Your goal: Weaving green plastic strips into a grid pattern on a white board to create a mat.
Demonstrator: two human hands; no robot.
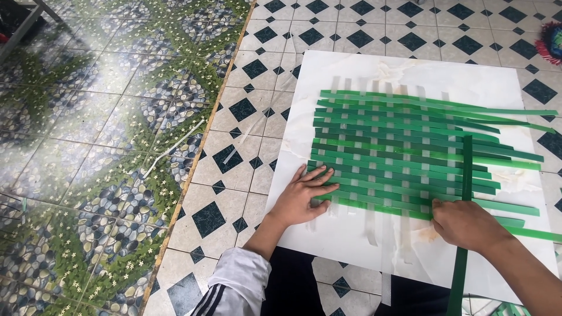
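Note:
A woven mat of green strips and pale translucent strips (398, 152) lies on a white board (328, 76) on the tiled floor. My left hand (304, 190) rests flat with fingers spread on the mat's lower left corner. My right hand (465, 225) is closed on a long dark green strip (466, 169) that runs upright through the mat's right side and down past the board's near edge.
Loose pale strips (175, 146) lie on the floor to the left of the board. A brass divider (202, 146) separates black-and-white tiles from pebble-pattern tiles. A red fringed object (550, 41) sits at the far right edge.

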